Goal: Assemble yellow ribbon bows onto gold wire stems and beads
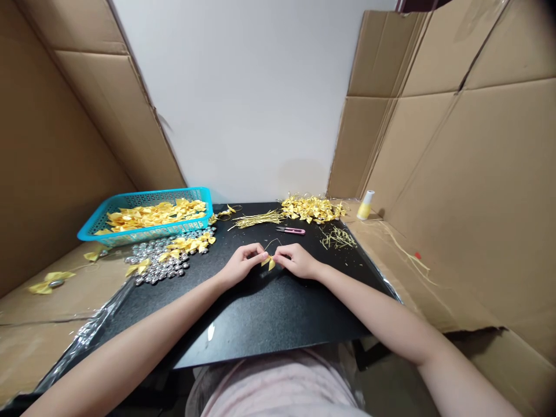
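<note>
My left hand (240,263) and my right hand (297,260) meet over the middle of the black board (260,313). Both pinch a small yellow ribbon bow (269,262) between their fingertips, and a thin gold wire rises from it. Small pink snips (292,230) lie just beyond my hands. A bundle of gold wires (256,219) lies behind them.
A turquoise basket (147,217) of yellow bows stands at the back left, with silver beads (163,260) and loose bows (189,244) in front. A heap of finished bows (313,208) lies at the back right, beside wire scraps (337,237) and a yellow thread spool (365,205). Cardboard walls close both sides.
</note>
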`<state>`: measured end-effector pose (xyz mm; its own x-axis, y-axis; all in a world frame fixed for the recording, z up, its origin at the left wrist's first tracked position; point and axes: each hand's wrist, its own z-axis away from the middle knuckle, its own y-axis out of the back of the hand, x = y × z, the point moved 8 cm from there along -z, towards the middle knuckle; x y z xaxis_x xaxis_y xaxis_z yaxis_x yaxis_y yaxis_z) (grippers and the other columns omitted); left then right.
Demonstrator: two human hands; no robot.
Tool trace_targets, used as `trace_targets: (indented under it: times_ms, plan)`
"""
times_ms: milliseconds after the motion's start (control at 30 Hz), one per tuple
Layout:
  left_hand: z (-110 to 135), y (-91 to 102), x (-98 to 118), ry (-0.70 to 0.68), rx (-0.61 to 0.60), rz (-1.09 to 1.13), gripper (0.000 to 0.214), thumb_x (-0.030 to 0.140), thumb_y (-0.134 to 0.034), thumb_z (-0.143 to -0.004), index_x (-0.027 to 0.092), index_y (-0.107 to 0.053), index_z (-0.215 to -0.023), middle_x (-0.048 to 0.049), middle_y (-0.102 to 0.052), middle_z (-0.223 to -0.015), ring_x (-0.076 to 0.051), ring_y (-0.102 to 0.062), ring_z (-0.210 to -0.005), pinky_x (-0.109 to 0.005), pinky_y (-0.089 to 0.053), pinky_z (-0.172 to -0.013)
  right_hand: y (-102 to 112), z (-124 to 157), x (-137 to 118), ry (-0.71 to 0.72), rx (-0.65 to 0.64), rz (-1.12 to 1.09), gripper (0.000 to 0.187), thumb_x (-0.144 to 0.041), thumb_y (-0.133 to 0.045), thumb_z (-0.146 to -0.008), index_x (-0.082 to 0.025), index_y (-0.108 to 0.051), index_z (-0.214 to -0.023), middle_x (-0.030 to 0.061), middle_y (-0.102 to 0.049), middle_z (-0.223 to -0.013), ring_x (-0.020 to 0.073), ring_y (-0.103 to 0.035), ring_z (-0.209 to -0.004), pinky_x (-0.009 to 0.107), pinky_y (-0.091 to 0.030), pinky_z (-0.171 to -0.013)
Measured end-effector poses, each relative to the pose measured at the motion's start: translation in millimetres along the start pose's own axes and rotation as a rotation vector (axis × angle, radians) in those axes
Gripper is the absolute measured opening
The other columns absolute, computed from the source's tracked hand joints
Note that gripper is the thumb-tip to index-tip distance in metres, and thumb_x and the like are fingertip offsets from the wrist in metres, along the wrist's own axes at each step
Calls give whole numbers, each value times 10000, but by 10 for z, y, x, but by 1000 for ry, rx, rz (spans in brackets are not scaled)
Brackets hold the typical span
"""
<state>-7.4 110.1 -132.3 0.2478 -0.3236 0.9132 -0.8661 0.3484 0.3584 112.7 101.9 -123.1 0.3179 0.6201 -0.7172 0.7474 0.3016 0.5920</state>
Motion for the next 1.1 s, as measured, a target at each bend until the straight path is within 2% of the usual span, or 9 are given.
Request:
trace_targets:
  times_ms: [200, 433, 567, 700, 867, 1100]
  plan:
    - [0, -9, -97, 82, 22, 188, 310, 412, -648, -741, 151, -532, -623, 24, -524, -628, -115, -451, -617, -239, -353, -626, -6, 1, -20, -9, 2, -43, 279, -237, -484, -903, -154, -554, -646, -25, -544, -579, 95, -482, -547, 214, -382, -610]
    - [7, -47, -95, 124, -172, 172, 257, 376, -625, -731, 142, -593, -631, 2, -579, -661, -132, -494, -665, -249, -379, -687, -59, 37, -71, 77, -67, 23, 247, -236, -486, -916, -154, -587, -706, -14, -575, -633, 107, -521, -595, 213, -395, -632]
    - [14, -66, -60, 116, -204, 114, 189, 324, -638, -700, 141, -609, -667, 12, -584, -647, -124, -499, -646, -243, -390, -678, -100, 51, -88, 147, -107, 149, 218, -235, -488, -921, -157, -619, -764, 10, -637, -698, 122, -560, -639, 236, -403, -687]
    - [37, -123, -45, 42, -241, 5, 272, 388, -618, -765, 135, -577, -673, 9, -566, -644, -117, -486, -629, -228, -379, -629, -146, 63, -108, 195, -136, 264, 213, -240, -489, -927, -160, -632, -790, 24, -673, -753, 130, -580, -678, 267, -390, -751]
    - [71, -148, -6, -72, -284, -135, 348, 448, -562, -847, 125, -595, -721, 2, -562, -673, -115, -475, -648, -219, -377, -630, -157, 69, -128, 201, -153, 306, 211, -242, -496, -920, -159, -632, -781, 15, -661, -730, 125, -564, -664, 268, -377, -740]
    - [80, -154, 87, -147, -325, -236, 333, 417, -534, -879, 132, -625, -734, -16, -620, -719, -128, -539, -689, -227, -417, -691, -161, 68, -89, 180, -191, 193, 229, -258, -532, -907, -147, -662, -754, 19, -663, -708, 116, -566, -635, 231, -399, -678]
